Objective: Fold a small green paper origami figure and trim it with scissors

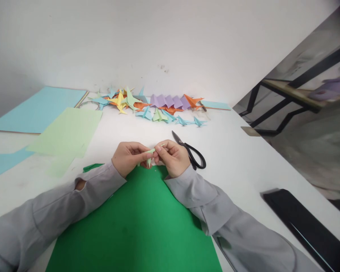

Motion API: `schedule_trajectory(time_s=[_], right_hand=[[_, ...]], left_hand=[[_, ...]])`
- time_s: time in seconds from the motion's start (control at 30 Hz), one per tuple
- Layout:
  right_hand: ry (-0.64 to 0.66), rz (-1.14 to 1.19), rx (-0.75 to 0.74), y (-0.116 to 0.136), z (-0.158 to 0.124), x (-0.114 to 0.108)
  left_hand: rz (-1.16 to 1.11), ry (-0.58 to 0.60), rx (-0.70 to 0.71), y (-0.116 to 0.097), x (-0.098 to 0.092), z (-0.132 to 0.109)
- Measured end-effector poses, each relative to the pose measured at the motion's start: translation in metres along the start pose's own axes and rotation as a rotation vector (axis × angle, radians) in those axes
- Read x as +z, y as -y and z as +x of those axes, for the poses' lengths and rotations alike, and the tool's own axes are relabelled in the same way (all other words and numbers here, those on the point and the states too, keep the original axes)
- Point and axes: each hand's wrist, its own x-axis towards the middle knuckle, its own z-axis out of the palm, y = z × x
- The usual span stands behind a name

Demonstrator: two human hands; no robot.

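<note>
My left hand (128,156) and my right hand (172,156) meet at the far edge of a dark green paper sheet (138,223). Both pinch a small, pale green folded paper piece (150,155) between thumb and fingers, held just above the sheet. Grey sleeves cover both forearms. Black-handled scissors (190,152) lie on the white table directly to the right of my right hand, blades pointing away to the left.
A row of folded paper figures (147,104) in several colours lies along the wall. Light green paper (69,130) and light blue sheets (38,109) lie at the left. A black flat object (306,223) rests near the table's right edge. A dark metal frame (283,102) stands beyond.
</note>
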Motion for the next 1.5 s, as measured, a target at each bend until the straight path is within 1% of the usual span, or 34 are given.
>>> schedule_trajectory(time_s=[0.17,0.3,0.43,0.6,0.73,0.83,0.9,0.97,1.03,1.1,1.33,1.4,1.5], right_hand=[[0.015,0.044,0.006,0.002,0.001,-0.001],[0.024,0.059,0.062,0.002,0.000,-0.002],[0.047,0.003,0.067,0.004,-0.001,0.000],[0.032,-0.018,0.098,0.012,-0.002,0.005],[0.010,0.000,0.088,0.011,-0.002,0.004],[0.062,0.064,0.088,0.007,0.000,0.001],[0.098,0.107,0.097,0.004,0.001,-0.001],[0.081,0.114,0.107,0.003,0.001,-0.002],[0.055,0.083,0.108,0.003,0.000,-0.001],[0.069,0.020,0.086,0.005,-0.002,0.001],[0.220,-0.241,-0.131,0.010,-0.010,0.007],[0.219,-0.291,-0.144,0.009,-0.011,0.008],[0.173,-0.295,-0.119,0.006,-0.010,0.011]], left_hand=[[-0.048,-0.057,-0.015,0.001,0.001,0.000],[-0.024,-0.072,0.045,0.000,0.003,-0.001],[-0.015,-0.046,0.056,0.000,0.004,-0.002],[-0.009,0.005,0.036,0.000,0.002,-0.001],[-0.017,-0.051,0.022,0.000,0.003,-0.001],[-0.050,-0.111,-0.015,-0.001,0.003,-0.001],[-0.123,-0.152,-0.040,-0.002,0.003,0.000],[-0.232,-0.165,-0.040,-0.002,0.002,0.001],[-0.338,-0.132,-0.034,-0.003,0.002,0.001],[-0.418,-0.083,-0.050,-0.004,0.002,0.002],[-0.573,0.038,-0.194,-0.003,0.001,0.003],[-0.588,0.046,-0.214,-0.002,0.001,0.002],[-0.593,0.052,-0.225,-0.002,0.004,0.001]])
